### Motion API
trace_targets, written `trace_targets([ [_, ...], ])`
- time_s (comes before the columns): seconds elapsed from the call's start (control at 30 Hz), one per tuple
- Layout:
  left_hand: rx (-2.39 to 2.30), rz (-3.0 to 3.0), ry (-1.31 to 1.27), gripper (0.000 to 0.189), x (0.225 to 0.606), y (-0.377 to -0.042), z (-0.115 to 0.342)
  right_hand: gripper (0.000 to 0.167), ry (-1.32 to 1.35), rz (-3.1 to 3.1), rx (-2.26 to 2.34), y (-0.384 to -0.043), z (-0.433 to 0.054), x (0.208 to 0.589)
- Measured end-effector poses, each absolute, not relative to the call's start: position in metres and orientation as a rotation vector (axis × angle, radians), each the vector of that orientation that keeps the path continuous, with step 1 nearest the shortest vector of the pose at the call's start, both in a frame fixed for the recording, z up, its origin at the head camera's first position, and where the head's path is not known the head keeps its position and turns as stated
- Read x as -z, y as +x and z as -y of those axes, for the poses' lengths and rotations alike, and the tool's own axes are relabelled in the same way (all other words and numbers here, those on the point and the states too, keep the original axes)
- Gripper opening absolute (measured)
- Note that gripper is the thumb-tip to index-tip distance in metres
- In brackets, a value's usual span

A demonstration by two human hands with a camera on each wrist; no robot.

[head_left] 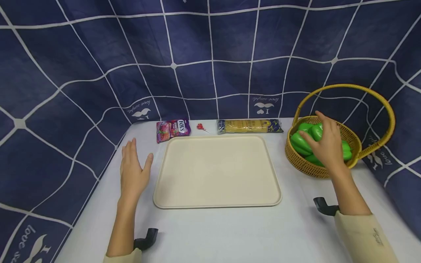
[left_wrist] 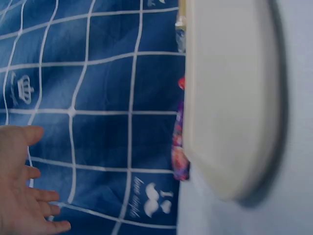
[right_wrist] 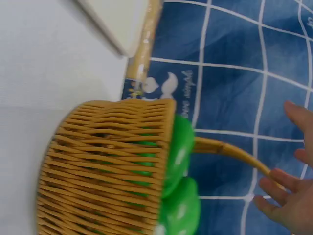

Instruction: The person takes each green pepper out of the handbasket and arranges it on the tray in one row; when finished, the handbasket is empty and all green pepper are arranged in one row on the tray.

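Hovering with the bare right hand [head_left: 325, 144] above a golden-brown woven basket [head_left: 306, 168] with a tall arched handle, grip spread with thumb apart from fingers. Showing glossy green bell peppers [head_left: 300, 143] piled inside that basket, on the right side of a white table [head_left: 230, 233]. Holding the bare left hand [head_left: 134, 174] left of a cream rectangular tray [head_left: 217, 171], grip also spread, with fingers straight. Displaying behind the tray, left to right, 1 purple-and-pink FOX'S packet [head_left: 172, 130], 1 small red item [head_left: 200, 126] on a white stick and 1 long yellow-and-blue packet [head_left: 248, 126].
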State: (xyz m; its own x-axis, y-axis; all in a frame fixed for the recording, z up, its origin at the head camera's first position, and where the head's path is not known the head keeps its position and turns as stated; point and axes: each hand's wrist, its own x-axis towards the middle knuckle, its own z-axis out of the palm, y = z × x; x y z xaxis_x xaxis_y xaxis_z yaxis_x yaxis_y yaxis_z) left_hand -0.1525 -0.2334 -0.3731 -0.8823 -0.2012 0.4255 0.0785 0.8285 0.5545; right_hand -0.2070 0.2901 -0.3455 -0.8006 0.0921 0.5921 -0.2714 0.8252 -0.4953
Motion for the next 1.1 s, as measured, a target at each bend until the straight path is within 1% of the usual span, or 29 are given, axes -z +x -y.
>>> trace_targets([
  [0.1,0.868,2.467,0.118,0.067,0.384,-0.147,0.241,0.079,0.122,2.378,-0.800,-0.214,-0.297,0.355],
  [0.2,0.917,2.453,0.146,0.066,0.396,-0.142,0.250,0.081,0.054,2.399,-0.833,-0.220,-0.307,0.364],
  [0.37,0.980,2.515,0.148,0.065,0.418,-0.135,0.264,0.079,-0.068,2.437,-0.867,-0.228,-0.327,0.375],
  [0.5,1.053,2.590,0.059,0.064,0.438,-0.133,0.275,0.078,-0.113,2.486,-0.857,-0.235,-0.340,0.381],
  [0.63,1.157,2.633,-0.063,0.065,0.456,-0.135,0.283,0.080,-0.180,2.568,-0.864,-0.239,-0.351,0.386],
  [0.73,1.229,2.672,-0.105,0.066,0.467,-0.137,0.286,0.082,-0.229,2.636,-0.862,-0.238,-0.357,0.389],
  [0.87,1.269,2.759,-0.093,0.065,0.479,-0.138,0.286,0.081,-0.222,2.704,-0.839,-0.236,-0.363,0.394],
  [1.1,1.207,2.821,-0.123,0.061,0.490,-0.136,0.286,0.078,-0.116,2.767,-0.793,-0.233,-0.374,0.398],
])
